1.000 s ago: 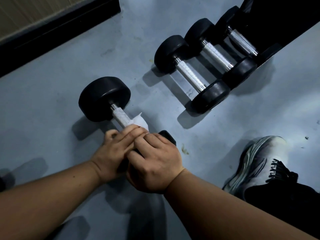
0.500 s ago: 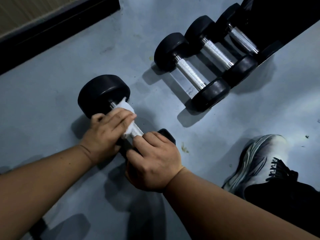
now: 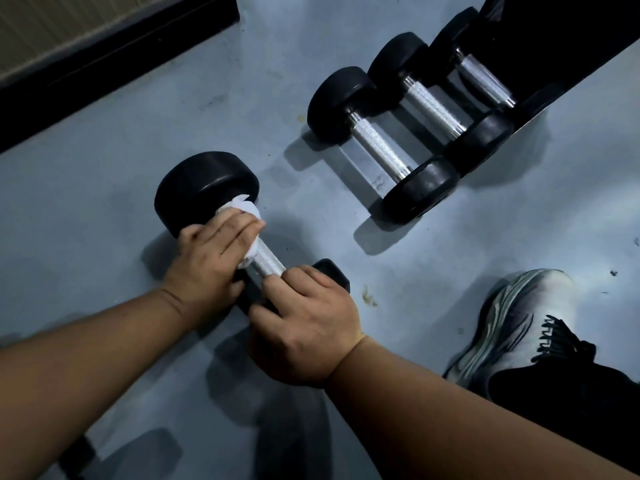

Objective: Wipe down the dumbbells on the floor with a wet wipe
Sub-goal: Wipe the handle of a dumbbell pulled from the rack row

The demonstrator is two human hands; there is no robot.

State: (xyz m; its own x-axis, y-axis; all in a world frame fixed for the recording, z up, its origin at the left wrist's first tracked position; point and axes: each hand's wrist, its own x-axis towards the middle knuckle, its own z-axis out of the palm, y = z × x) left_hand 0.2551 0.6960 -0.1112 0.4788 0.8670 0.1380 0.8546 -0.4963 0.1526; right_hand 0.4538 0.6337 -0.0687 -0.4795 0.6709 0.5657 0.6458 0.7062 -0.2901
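Observation:
A black dumbbell (image 3: 204, 188) with a knurled metal handle (image 3: 268, 258) lies on the grey floor, left of centre. My left hand (image 3: 211, 258) grips the far end of that handle through a white wet wipe (image 3: 244, 209), right against the far weight head. My right hand (image 3: 304, 320) lies over the near weight head and grips it, hiding most of it. Between my hands a short stretch of bare handle shows.
Three more black dumbbells (image 3: 381, 147) lie side by side at the upper right, the last one against a dark bench or rack (image 3: 561, 39). My shoe (image 3: 519, 327) stands at the right. A dark skirting board (image 3: 104, 64) runs along the upper left.
My left hand has slid the wipe along the handle from the near end up to the far weight head. My right hand has stayed on the near weight head.

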